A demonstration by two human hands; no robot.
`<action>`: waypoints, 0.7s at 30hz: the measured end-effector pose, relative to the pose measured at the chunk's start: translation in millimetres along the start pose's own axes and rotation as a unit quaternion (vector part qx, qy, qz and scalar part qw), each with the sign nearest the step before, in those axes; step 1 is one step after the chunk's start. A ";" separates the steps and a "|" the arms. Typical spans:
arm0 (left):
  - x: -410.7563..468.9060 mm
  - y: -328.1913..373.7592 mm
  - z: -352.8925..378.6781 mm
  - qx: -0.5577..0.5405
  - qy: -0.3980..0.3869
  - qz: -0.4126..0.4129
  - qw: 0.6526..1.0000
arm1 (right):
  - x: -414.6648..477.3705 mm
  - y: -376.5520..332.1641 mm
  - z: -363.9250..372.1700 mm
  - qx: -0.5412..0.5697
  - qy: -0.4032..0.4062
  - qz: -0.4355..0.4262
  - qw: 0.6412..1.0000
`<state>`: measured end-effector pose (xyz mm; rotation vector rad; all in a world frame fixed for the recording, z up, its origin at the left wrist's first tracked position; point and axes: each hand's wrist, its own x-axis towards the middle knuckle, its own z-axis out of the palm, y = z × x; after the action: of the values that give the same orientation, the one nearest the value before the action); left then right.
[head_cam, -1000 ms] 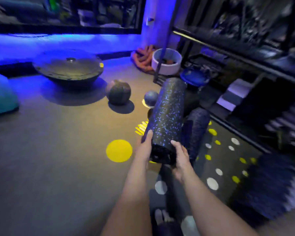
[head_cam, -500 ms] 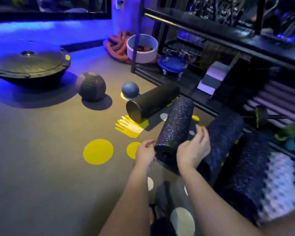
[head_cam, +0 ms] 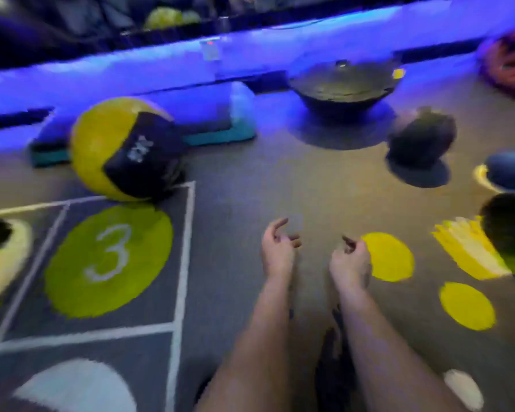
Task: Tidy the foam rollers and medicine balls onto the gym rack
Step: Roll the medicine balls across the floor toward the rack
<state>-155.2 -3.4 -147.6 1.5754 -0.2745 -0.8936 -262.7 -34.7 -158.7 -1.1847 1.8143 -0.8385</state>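
Head view, tidying between carries. Nearest, both forearms reach forward over the floor. The left hand [head_cam: 278, 248] and the right hand [head_cam: 350, 260] hang side by side, apart from each other, each with fingers loosely curled and holding nothing.

Just right of the right hand lies a yellow floor disc [head_cam: 390, 257]. To the left is a painted square with a green circle numbered 3 [head_cam: 107, 260].

At the right edge a dark round form [head_cam: 506, 224], probably the end of a foam roller, is cut off by the frame. Beyond it sits a small blue ball [head_cam: 510, 171].

Farther out, a yellow-and-black medicine ball [head_cam: 122, 150] rests at the far edge of the numbered square, and a dark medicine ball [head_cam: 422, 138] rests at far right. Both are on the floor, well apart.

Behind them are a teal step platform [head_cam: 220, 132] and an upturned balance dome [head_cam: 344, 87] by the blue-lit wall. The rack is out of view.

Judged step: choosing the next item to fetch. The large yellow-and-black ball would likely need both hands spread wide around it, then a turn back toward the rack.
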 end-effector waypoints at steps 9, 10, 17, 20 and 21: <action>-32.4 25.3 -332.2 0.050 0.340 0.079 0.936 | -204.3 -42.4 183.7 -0.117 -0.419 -0.167 0.885; -45.6 23.3 -358.7 0.042 0.370 0.079 0.925 | -228.9 -44.1 191.5 -0.139 -0.452 -0.196 0.859; -84.8 -44.0 -463.2 0.005 0.561 0.015 0.828 | -350.9 -16.3 228.4 -0.178 -0.592 -0.282 0.734; -119.9 -31.1 -459.5 0.048 0.594 0.041 0.802 | -370.3 -5.2 237.1 -0.198 -0.605 -0.276 0.720; -130.3 -26.6 -466.1 0.054 0.618 0.048 0.783 | -377.0 -4.2 240.0 -0.197 -0.607 -0.281 0.717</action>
<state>62.5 429.7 -141.5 1.9087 0.5475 0.3683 42.8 291.3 -168.4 -1.9438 0.4909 0.1807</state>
